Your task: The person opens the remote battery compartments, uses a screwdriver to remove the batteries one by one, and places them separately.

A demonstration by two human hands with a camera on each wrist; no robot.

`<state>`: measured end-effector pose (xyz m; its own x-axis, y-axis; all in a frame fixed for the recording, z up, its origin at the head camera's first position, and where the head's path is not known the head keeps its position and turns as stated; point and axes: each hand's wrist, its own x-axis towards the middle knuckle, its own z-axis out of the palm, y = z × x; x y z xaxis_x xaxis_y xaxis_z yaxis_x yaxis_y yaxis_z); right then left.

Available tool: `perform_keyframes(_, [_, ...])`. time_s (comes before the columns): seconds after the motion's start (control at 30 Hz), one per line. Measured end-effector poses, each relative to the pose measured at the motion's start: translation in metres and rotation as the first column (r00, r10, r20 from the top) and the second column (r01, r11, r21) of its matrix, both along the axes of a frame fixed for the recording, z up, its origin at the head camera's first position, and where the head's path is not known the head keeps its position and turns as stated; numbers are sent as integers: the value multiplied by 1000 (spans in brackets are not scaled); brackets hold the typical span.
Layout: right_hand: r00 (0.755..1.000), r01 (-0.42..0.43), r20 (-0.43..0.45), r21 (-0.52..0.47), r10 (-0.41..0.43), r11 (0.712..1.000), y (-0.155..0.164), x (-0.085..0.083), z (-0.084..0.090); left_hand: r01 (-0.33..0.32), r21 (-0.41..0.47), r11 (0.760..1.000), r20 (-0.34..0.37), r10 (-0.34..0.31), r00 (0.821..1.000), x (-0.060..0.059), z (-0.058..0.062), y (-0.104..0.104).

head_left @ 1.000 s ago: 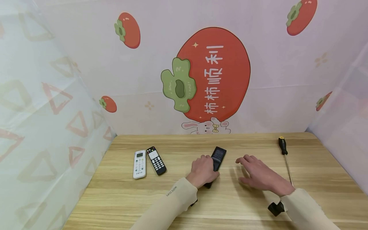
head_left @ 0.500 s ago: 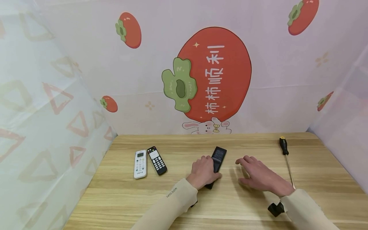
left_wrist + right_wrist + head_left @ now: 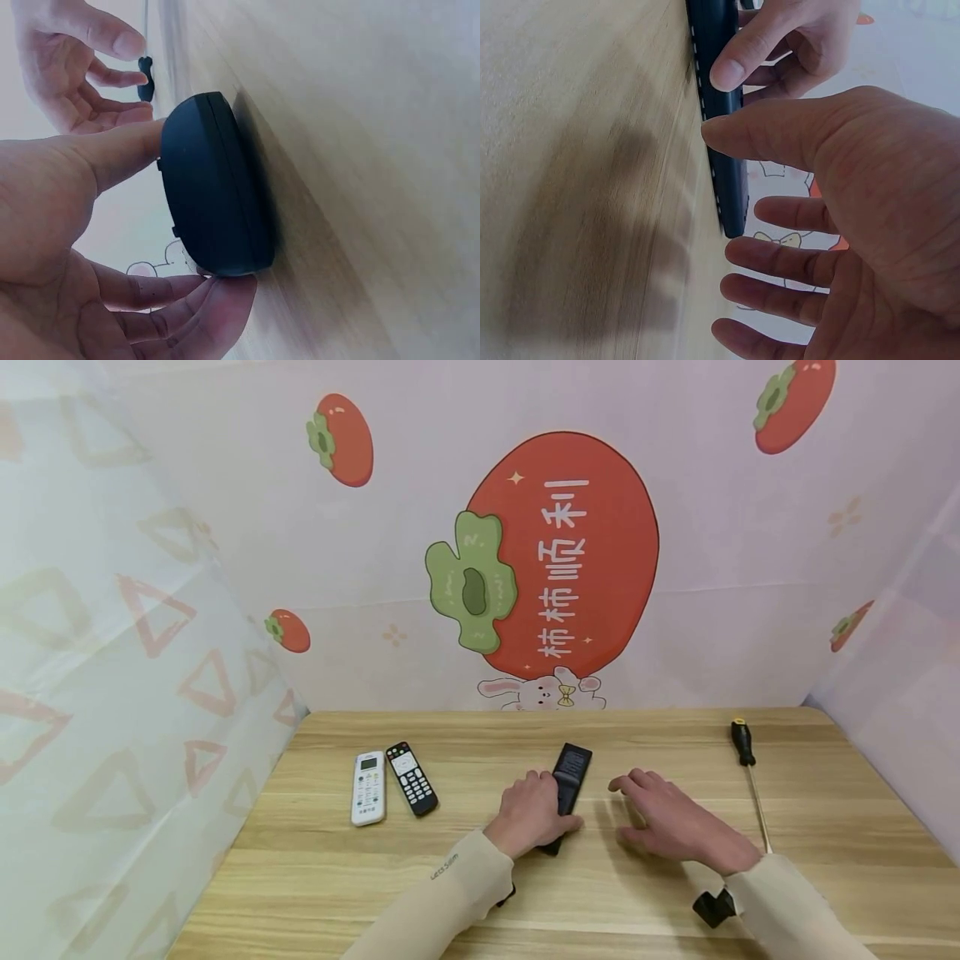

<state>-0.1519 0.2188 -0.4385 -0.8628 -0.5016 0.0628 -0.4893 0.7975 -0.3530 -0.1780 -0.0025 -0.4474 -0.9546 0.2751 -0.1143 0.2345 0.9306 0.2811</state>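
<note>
A black remote control (image 3: 572, 767) lies on the wooden table, with a patch of small print on its upper face. My left hand (image 3: 528, 814) holds it across the lower half, hiding part of it. The left wrist view shows the remote's end (image 3: 214, 184) between thumb and fingers, close to the tabletop. To its right, my right hand (image 3: 671, 820) hovers over the table with fingers spread loosely, holding nothing. The right wrist view has the remote's long edge (image 3: 727, 180) beyond my right fingers.
At the left lie a white remote control (image 3: 368, 789) and a black one with pale buttons (image 3: 412, 779). A screwdriver (image 3: 742, 743) with a black handle lies at the far right. Printed cloth walls (image 3: 705, 652) rise behind and beside the table (image 3: 300, 868).
My right hand has shifted very slightly left, toward the remote. The left thumb has slid a little to the right over the remote. The head view has turned slightly.
</note>
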Motion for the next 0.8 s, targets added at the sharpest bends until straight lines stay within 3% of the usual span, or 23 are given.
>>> perform_keyframes(0.23, [999, 36, -5, -14, -37, 999, -3, -3, -3, 3, 95, 995, 77, -10, 997, 10, 6, -1])
perform_keyframes(0.4, [989, 137, 78, -136, -127, 981, -12, -10, -4, 17, 131, 991, 135, -35, 990, 15, 8, -3])
perform_keyframes(0.57, [957, 246, 213, -228, -198, 942, -28, -18, -5, 36, 169, 985, 160, -64, 985, 21, 11, -9])
perform_keyframes(0.8, [897, 384, 296, -153, -328, 911, -50, -28, -8, 68, 190, 980, 155, -98, 983, 23, 23, -23])
